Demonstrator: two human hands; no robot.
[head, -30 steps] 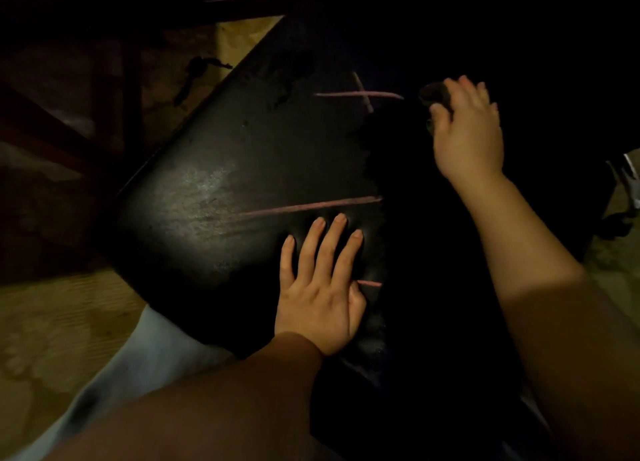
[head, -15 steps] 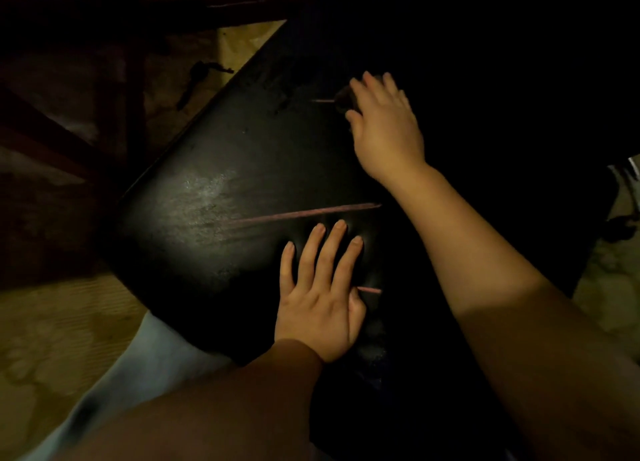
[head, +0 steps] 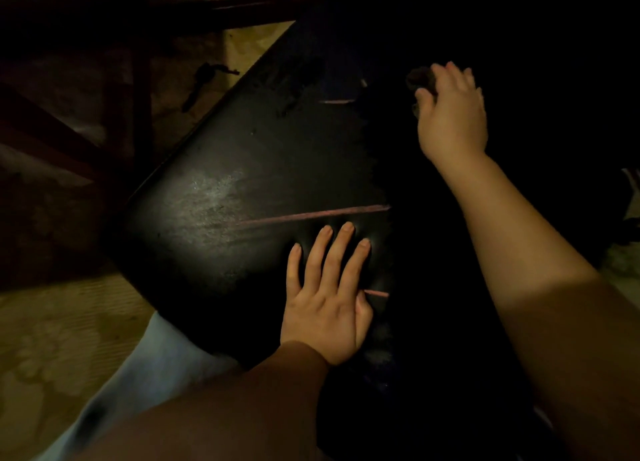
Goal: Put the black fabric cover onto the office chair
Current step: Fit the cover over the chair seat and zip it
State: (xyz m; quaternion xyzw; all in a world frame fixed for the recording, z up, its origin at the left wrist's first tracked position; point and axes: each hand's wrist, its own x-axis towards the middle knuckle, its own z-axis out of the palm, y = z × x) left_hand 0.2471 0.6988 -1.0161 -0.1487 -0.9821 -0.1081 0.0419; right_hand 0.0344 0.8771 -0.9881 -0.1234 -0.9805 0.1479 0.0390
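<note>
The left hand (head: 325, 308) lies flat, fingers spread, on the office chair seat (head: 225, 218). The right hand (head: 450, 114) clutches the black fabric cover (head: 420, 79) at the seat's far right; uncovered seat lies leftward.

The black fabric cover (head: 419, 78) merges with deep shadow, its edges untraceable. The right hand (head: 452, 114) hides its fingertips in a dark bunch of it. A small dark object (head: 204, 79) beyond is unidentifiable.

Dim room, yellowish patterned floor (head: 52, 339), dark wooden furniture legs (head: 45, 134) at upper left, a small dark object (head: 204, 79) lies on the floor.
</note>
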